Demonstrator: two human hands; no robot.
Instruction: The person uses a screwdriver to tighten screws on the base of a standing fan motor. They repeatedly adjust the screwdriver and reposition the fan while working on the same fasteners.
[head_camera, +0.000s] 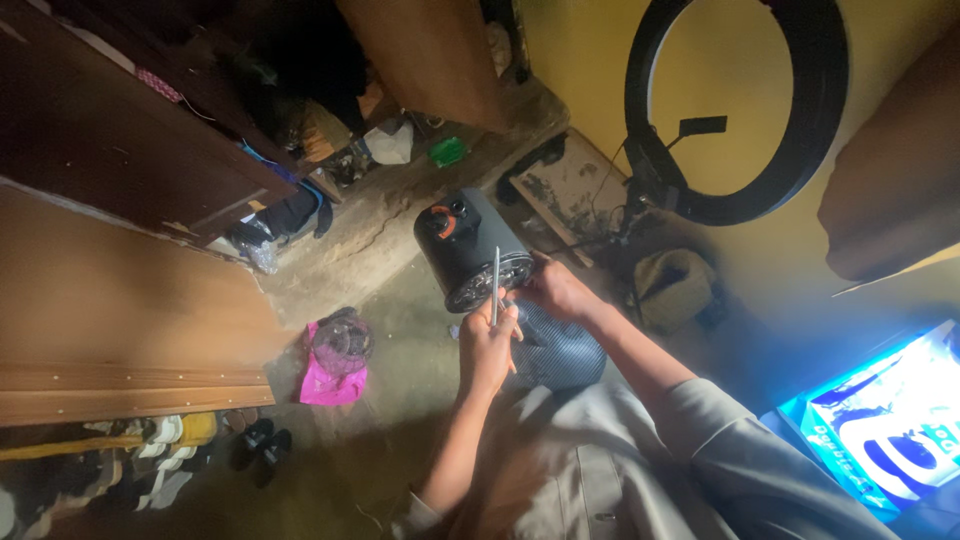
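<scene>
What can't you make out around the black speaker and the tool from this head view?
- Tool tip: the thin metal tool in the left hand ends behind that hand.
- Right hand grip: its fingertips are hidden behind the black speaker.
- Speaker's grille end: in shadow, detail too dark.
- Patterned part beneath the hands: partly covered by both hands, shape unclear.
- Ring light: cut off by the top edge.
</scene>
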